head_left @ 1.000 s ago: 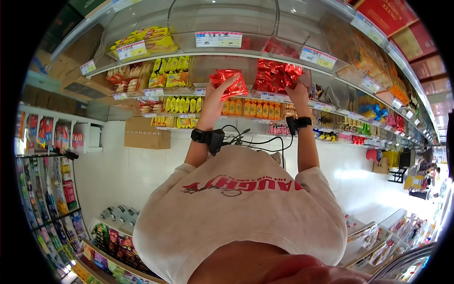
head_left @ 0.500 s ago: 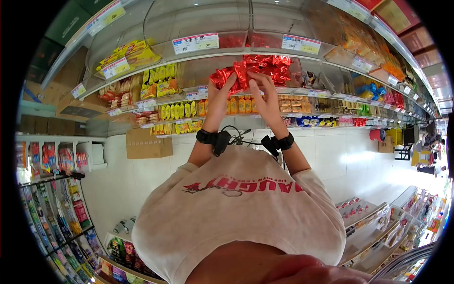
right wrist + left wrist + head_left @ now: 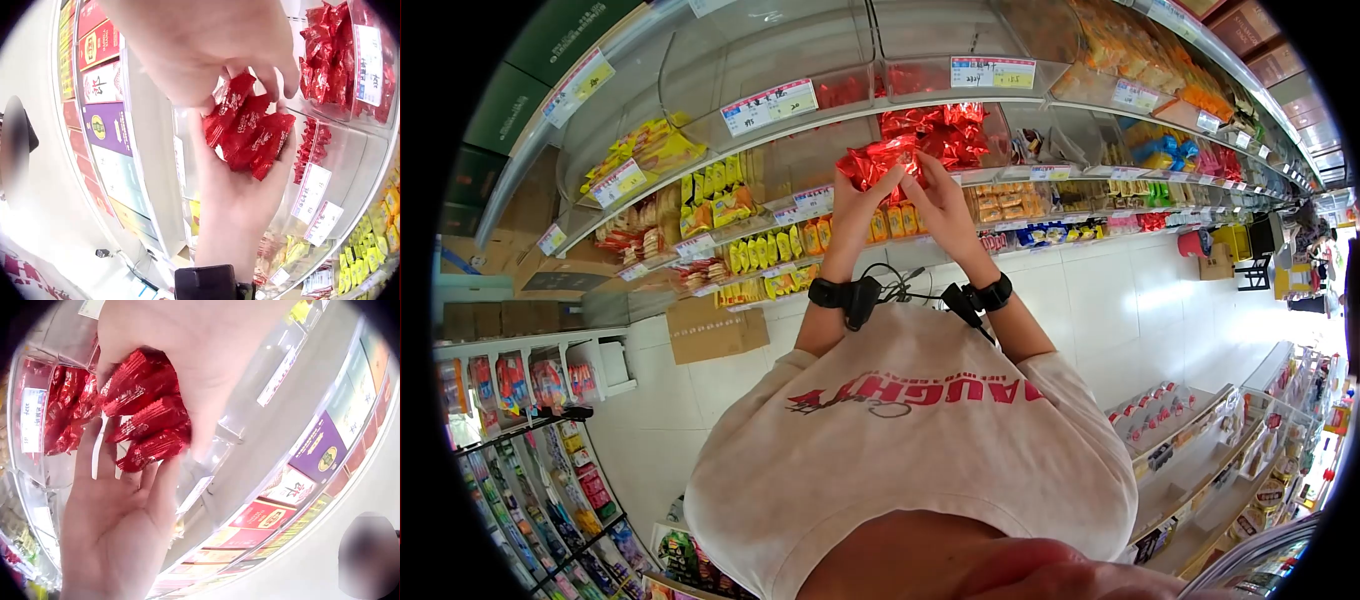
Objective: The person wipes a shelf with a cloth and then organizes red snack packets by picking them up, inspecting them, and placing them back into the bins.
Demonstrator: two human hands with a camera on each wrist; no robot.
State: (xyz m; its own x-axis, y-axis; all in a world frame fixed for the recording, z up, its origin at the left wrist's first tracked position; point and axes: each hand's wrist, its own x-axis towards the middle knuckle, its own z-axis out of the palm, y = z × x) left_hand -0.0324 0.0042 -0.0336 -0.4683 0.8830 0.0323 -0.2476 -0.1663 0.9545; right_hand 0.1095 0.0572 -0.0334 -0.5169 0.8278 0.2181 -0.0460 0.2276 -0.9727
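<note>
In the head view, several shiny red wrapped snack packets [image 3: 878, 160] are bunched between both hands, in front of a shelf bin. My left hand [image 3: 855, 222] grips the bunch from the left side. The left wrist view shows their crimped ends [image 3: 150, 419] side by side under that hand. My right hand [image 3: 948, 218] comes in from the other side, its thumb and fingertips on the same packets. Seen from the right wrist, packets [image 3: 247, 128] lie across the left palm, with the right fingers curled over their upper edge.
Just behind, a clear bin holds a pile of more red packets [image 3: 955, 135]. Yellow packets [image 3: 725, 195] and orange ones [image 3: 895, 222] fill neighbouring bins. Price tags [image 3: 768, 107] line the shelf edges. A cardboard box [image 3: 718, 330] stands on the floor at left.
The right hand has left the red pile in the bin and moved left to join the left hand at the packets. The view has shifted, so the shelves stand slightly tilted.
</note>
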